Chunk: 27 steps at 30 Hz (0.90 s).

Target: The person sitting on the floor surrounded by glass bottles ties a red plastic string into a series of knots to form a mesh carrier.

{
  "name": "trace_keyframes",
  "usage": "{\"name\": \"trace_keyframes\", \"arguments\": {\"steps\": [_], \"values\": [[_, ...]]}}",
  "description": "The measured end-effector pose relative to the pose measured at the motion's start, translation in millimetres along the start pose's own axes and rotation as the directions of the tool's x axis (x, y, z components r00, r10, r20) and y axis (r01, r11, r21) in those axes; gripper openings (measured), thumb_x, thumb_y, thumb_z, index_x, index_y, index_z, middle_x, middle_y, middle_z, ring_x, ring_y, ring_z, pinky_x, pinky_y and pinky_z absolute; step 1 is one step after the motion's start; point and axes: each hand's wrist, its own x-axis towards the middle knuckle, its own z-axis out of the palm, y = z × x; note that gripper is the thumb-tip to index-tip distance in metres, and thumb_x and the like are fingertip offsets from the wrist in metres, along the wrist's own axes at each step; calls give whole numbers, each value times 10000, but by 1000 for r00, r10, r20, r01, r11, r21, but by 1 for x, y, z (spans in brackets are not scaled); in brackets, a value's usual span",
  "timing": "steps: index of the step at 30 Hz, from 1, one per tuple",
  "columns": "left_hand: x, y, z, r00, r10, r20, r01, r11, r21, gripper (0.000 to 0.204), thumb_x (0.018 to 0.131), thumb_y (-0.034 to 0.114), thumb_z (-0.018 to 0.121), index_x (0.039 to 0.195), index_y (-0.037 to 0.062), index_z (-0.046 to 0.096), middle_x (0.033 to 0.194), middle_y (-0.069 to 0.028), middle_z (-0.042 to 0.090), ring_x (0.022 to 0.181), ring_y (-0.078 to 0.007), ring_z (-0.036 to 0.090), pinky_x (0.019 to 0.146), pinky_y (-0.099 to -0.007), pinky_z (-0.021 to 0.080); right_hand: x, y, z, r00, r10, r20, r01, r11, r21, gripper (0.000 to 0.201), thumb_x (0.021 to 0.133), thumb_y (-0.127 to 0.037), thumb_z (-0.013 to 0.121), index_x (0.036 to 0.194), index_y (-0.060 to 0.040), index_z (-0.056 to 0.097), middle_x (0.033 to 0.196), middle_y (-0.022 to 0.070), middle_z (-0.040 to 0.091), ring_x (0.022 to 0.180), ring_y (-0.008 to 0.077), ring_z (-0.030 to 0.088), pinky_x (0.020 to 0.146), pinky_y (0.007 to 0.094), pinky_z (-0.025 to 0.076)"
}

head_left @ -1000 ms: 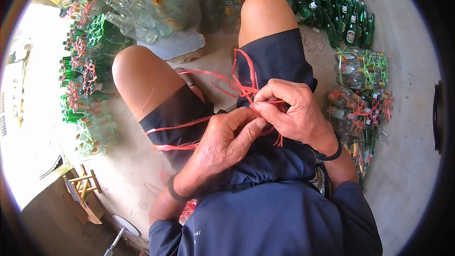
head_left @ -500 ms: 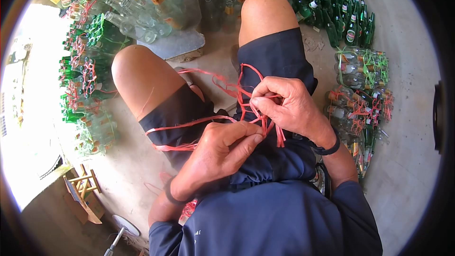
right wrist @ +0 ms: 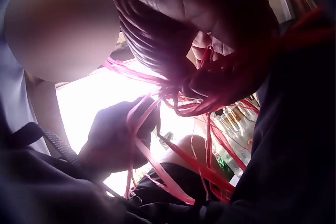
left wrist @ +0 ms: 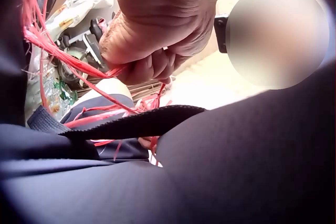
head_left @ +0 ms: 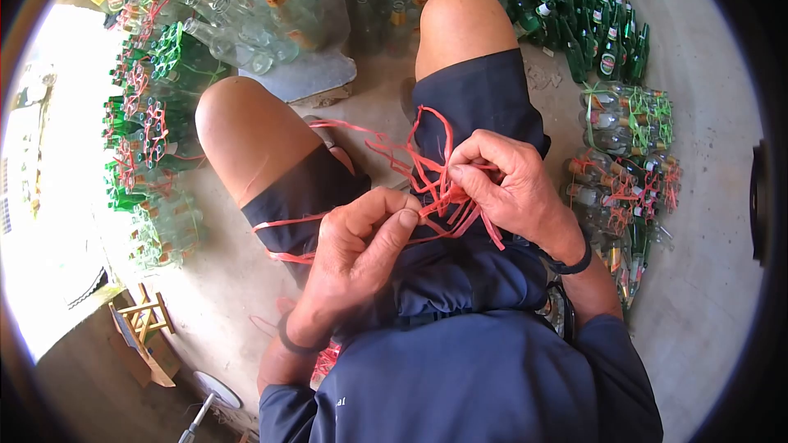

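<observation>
Above the lap in the head view is a tangle of red plastic twine (head_left: 443,191) with loops and knots. My left hand (head_left: 361,238) pinches a strand of it between thumb and curled index finger, at the tangle's left side. On the other side, my right hand (head_left: 510,176) pinches the bunched twine between thumb and fingertips, loose ends hanging below. The left wrist view shows red strands (left wrist: 73,58) running taut into the left fist (left wrist: 157,29). In the right wrist view, twine (right wrist: 199,103) loops around the right fingers, and several strands hang down.
More red twine (head_left: 283,222) lies over the left thigh. Clear bottles (head_left: 283,12) stand and lean at the front, green bottles (head_left: 607,33) at front right. Tied bottle bundles (head_left: 628,119) line the right side, others (head_left: 139,127) the left. A wooden stool (head_left: 146,320) is at lower left.
My left hand has moved left, away from the right hand, drawing a strand with it. My right hand, still pinching the twine, has shifted slightly right. The tangle between them has spread.
</observation>
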Motion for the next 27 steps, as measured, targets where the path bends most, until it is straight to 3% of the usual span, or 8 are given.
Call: {"name": "trace_keyframes", "arguments": {"steps": [5, 13, 15, 17, 19, 21, 25, 27], "values": [[1, 12, -3, 995, -94, -45, 78, 959, -271, 214, 1048, 178, 597, 971, -15, 648, 719, 53, 528, 603, -18, 385, 556, -200, 289, 2, 2, 2, 995, -103, 7, 102, 970, -223, 60, 913, 23, 683, 912, 2, 627, 786, 113, 612, 640, 254, 593, 599, 354, 474], [-12, 13, -29, 978, -33, -205, -61, 897, -437, 179, 1049, 156, 532, 1001, -11, 575, 639, 61, 389, 518, -37, 293, 488, -241, 240, 0, 5, -8, 997, 36, -74, -39, 998, -44, 65, 963, 4, 660, 916, 29, 624, 821, 80, 649, 732, 109, 642, 664, 277, 525], [-25, 13, -46, 962, -16, -272, -116, 881, -460, 208, 1010, 169, 582, 959, -32, 599, 707, -12, 535, 570, -69, 416, 528, -229, 321, -1, 4, -14, 996, 63, -56, -65, 997, -37, 66, 981, -12, 657, 938, 32, 632, 846, 64, 661, 771, 80, 639, 696, 257, 538], [-39, 21, -58, 936, -71, -345, -104, 880, -463, 231, 1000, 203, 588, 942, -21, 584, 702, -19, 539, 562, -74, 428, 525, -235, 341, -1, 4, -16, 991, 89, -100, -84, 995, 56, 64, 986, -17, 660, 951, 31, 636, 853, 54, 659, 774, 71, 633, 696, 251, 535], [-48, 20, -69, 910, 44, -412, -203, 914, -351, 235, 982, 210, 594, 894, -6, 571, 686, -29, 551, 566, -79, 466, 516, -225, 330, -1, 5, -19, 991, 94, -98, -92, 995, 24, 50, 986, -6, 652, 957, 32, 637, 861, 46, 663, 778, 66, 631, 702, 246, 536], [-53, 14, -87, 923, 210, -324, -324, 877, -355, 135, 1036, 138, 520, 975, 20, 545, 611, 67, 356, 475, -25, 258, 460, -236, 207, -1, 7, -19, 991, 66, -118, -67, 998, -2, 41, 983, 4, 648, 956, 33, 637, 861, 47, 665, 780, 67, 631, 704, 247, 538], [-84, -11, -136, 884, 129, -449, -370, 780, -505, 121, 1032, 124, 521, 963, 26, 534, 617, 65, 353, 474, -23, 255, 453, -244, 205, 0, 7, -22, 990, 61, -128, -66, 997, -34, 39, 982, 8, 645, 952, 32, 636, 858, 50, 667, 778, 73, 634, 702, 250, 541], [-88, -1, -140, 874, 72, -481, -341, 796, -500, 128, 1011, 75, 498, 915, 6, 549, 654, 23, 468, 517, -43, 366, 486, -207, 300, 0, 7, -22, 988, 69, -140, -68, 998, 10, 39, 980, 9, 648, 951, 31, 635, 853, 54, 670, 774, 74, 632, 695, 252, 538]]}}
